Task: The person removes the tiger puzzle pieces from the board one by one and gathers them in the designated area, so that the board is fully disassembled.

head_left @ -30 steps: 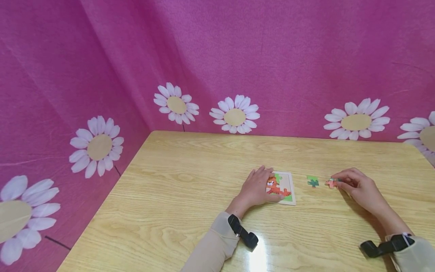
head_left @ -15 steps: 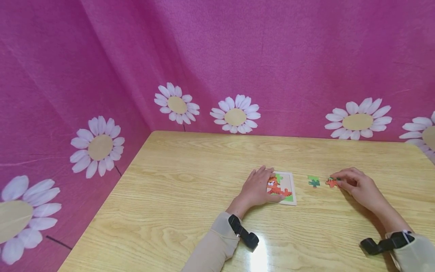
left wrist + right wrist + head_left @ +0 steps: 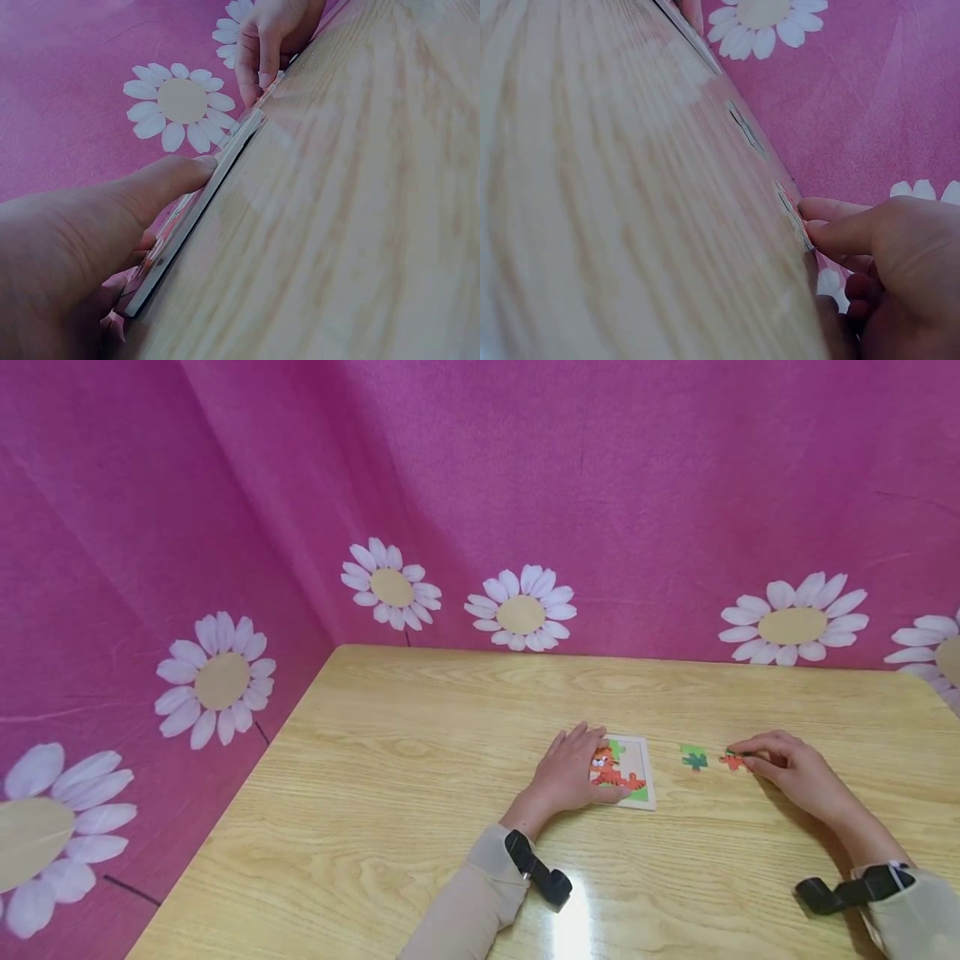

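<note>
In the head view the left hand [image 3: 572,770] covers the left part of the puzzle board [image 3: 634,755], and the right hand [image 3: 798,777] hides one side of the red piece [image 3: 731,762]. The print on the green piece [image 3: 693,757] is too small to make out. The bottom edge cuts off the table [image 3: 375,777] and the left sleeve [image 3: 472,893]; the right sleeve [image 3: 915,910] runs out at the corner. Both wrist views are soft: the left shows the board nearly edge-on, its picture unreadable; the right crops it at the top.
</note>
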Action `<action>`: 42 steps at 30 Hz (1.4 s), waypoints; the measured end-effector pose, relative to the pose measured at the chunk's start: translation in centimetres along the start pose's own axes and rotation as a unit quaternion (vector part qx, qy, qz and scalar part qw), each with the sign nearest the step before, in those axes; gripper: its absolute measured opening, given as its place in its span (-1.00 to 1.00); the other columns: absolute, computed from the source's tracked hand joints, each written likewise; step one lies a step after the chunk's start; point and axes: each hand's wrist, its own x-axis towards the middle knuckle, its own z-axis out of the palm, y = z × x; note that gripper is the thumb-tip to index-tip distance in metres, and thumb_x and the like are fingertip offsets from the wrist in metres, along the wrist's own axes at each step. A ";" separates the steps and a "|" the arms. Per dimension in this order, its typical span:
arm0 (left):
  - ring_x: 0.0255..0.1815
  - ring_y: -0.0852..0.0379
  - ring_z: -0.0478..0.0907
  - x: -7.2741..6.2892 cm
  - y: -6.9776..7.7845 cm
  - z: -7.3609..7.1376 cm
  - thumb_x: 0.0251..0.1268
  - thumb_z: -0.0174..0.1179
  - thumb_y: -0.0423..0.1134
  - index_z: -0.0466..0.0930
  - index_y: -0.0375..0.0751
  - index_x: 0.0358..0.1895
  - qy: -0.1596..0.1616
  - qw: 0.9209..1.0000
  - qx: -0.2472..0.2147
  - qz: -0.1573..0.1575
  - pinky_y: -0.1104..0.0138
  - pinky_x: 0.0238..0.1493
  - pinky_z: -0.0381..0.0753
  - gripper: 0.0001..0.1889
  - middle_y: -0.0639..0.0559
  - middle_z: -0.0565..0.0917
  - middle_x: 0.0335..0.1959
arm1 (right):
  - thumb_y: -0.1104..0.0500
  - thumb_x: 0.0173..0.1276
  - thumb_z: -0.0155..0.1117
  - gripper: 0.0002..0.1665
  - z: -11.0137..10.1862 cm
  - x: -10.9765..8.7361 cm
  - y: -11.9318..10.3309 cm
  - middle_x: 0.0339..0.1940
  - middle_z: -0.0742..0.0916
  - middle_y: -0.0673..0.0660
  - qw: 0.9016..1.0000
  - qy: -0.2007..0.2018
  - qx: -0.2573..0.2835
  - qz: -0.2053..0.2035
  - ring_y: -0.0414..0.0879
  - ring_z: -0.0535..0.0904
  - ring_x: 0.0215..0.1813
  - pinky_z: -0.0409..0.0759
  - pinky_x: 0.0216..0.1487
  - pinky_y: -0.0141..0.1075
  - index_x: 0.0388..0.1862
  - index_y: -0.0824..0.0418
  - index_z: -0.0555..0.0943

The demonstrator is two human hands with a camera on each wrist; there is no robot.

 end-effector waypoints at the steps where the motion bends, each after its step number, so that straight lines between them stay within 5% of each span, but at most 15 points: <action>1: 0.63 0.21 -0.03 0.0 0.0 0.0 0.08 0.30 0.29 0.17 0.02 0.50 -0.001 1.000 0.002 0.001 0.29 0.65 -0.07 -0.07 0.21 0.23 0.54 | 0.35 0.35 0.25 -0.81 0.0 0.0 0.0 -0.29 0.54 -0.28 1.000 -0.002 0.001 0.001 -0.39 0.24 -0.36 0.19 -0.45 -0.40 -0.08 0.30 0.69; 8: 0.63 0.21 -0.05 0.0 0.1 -0.1 0.11 0.26 0.31 0.24 0.02 0.47 -0.006 1.000 0.013 0.012 0.28 0.65 -0.08 -0.13 0.22 0.21 0.55 | 0.24 0.42 0.21 -0.78 -0.1 -0.4 -0.2 -0.19 0.47 -0.51 0.999 0.003 0.022 0.041 -0.48 0.27 -0.26 0.23 -0.37 -0.48 -0.04 0.29 0.68; 25: 0.65 0.18 -0.13 -0.1 -0.9 -0.9 0.21 0.18 0.25 0.18 0.02 0.51 -0.052 0.998 -0.012 0.044 0.24 0.66 -0.14 -0.17 0.19 0.08 0.60 | 0.33 0.28 0.34 -0.79 2.3 0.1 -3.5 -0.21 0.55 -0.06 0.999 -0.004 0.050 -0.007 -0.37 0.29 -0.31 0.28 -0.43 -0.45 -0.09 0.24 0.70; 35: 0.65 0.18 -0.11 -0.3 -1.3 -1.4 0.20 0.26 0.18 0.22 0.00 0.49 -0.061 0.996 -0.045 0.053 0.25 0.67 -0.15 -0.18 0.18 0.09 0.60 | 0.37 0.24 0.35 -0.74 4.0 0.5 -6.2 -0.20 0.59 0.01 0.995 -0.039 0.072 -0.060 -0.36 0.36 -0.28 0.35 -0.39 -0.49 -0.07 0.21 0.69; 42: 0.64 0.19 -0.09 -0.1 -1.3 -1.4 0.17 0.30 0.17 0.25 -0.02 0.48 -0.054 0.996 -0.052 0.049 0.26 0.66 -0.13 -0.18 0.17 0.14 0.59 | 0.36 0.22 0.39 -0.70 5.0 0.7 -7.5 -0.16 0.63 0.02 0.992 -0.061 0.087 -0.061 -0.31 0.43 -0.23 0.43 -0.31 -0.52 -0.06 0.18 0.67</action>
